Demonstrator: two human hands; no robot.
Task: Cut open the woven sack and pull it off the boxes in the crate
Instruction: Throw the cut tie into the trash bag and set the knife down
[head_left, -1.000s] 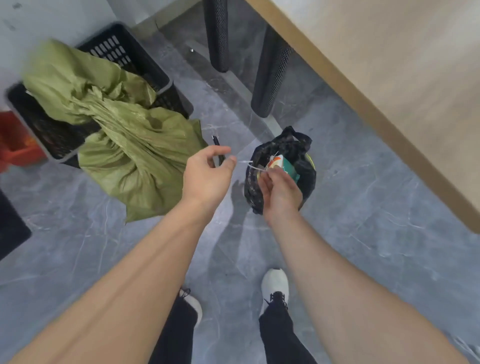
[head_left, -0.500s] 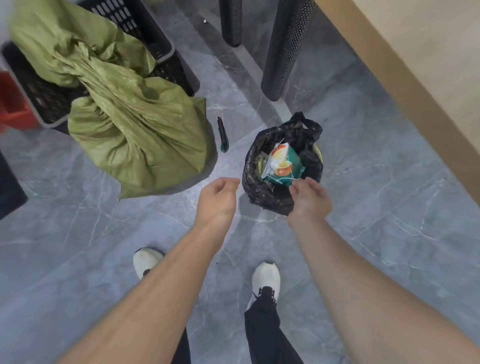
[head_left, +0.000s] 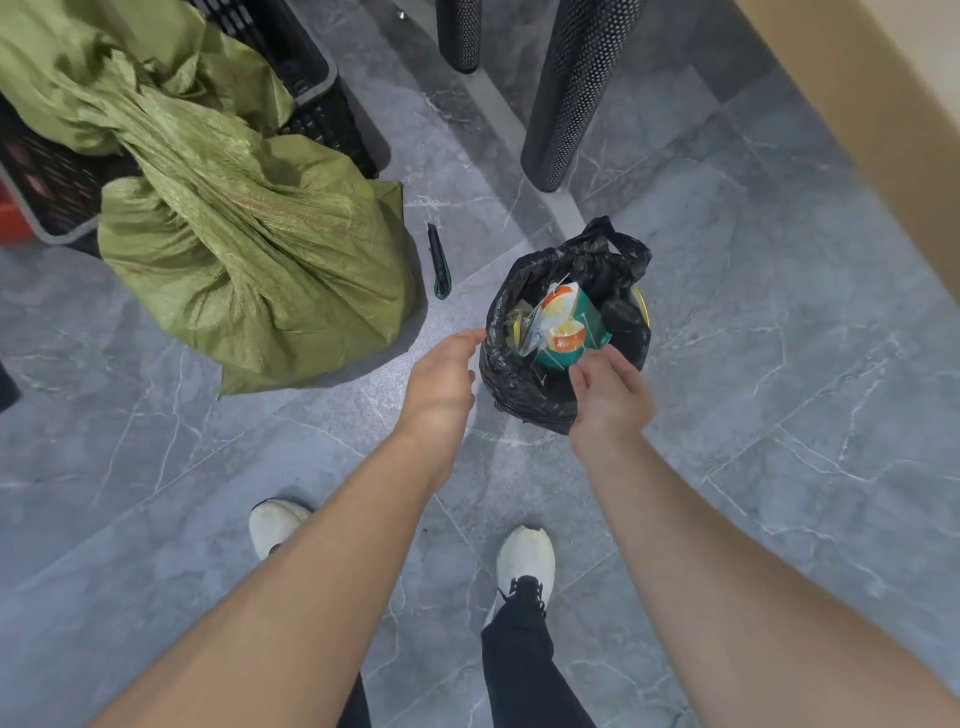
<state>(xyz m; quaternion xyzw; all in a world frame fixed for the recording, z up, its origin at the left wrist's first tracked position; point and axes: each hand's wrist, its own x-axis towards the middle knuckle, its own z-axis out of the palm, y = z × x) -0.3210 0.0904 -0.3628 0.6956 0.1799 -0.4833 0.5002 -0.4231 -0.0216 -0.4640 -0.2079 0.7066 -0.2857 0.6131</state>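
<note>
Both arms reach down — left hand (head_left: 441, 379) and right hand (head_left: 608, 395) loosely curled, empty, flanking the bin bag (head_left: 524, 384)

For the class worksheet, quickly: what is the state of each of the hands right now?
Left hand: open, holding nothing, beside the black bin bag.
Right hand: open, fingers loosely curled, empty, over the bag's near rim.

Even soft light, edges warped, blurry
</note>
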